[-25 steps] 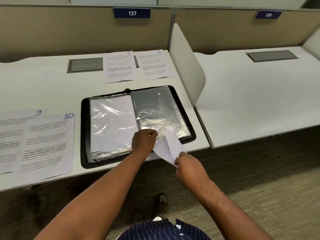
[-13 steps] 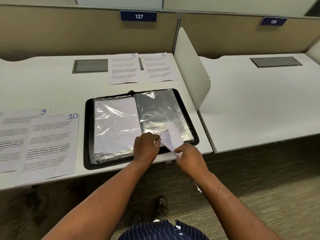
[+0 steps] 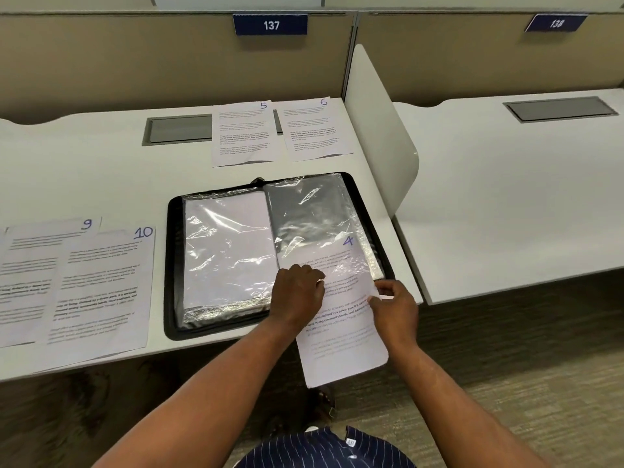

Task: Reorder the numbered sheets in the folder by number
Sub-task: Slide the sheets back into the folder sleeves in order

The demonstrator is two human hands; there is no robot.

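Head view: sheet 4 (image 3: 341, 349) lay half inside the right sleeve (image 3: 314, 214) of the folder (image 3: 170, 265), its lower half overhanging the counter (image 3: 84, 170) edge. The left hand (image 3: 297, 295) curled on the sleeve's mouth, likely holding it open. The right hand (image 3: 395, 309) kept a narrow grip, pinching the sheet's right edge to steer it.

You are pinching sheet 4 (image 3: 341, 336) by its right edge with your right hand (image 3: 395, 309), its top lying inside the right plastic sleeve (image 3: 314, 214) of the folder (image 3: 172, 265), while your left hand (image 3: 297, 292) is gripping that sleeve's near edge.
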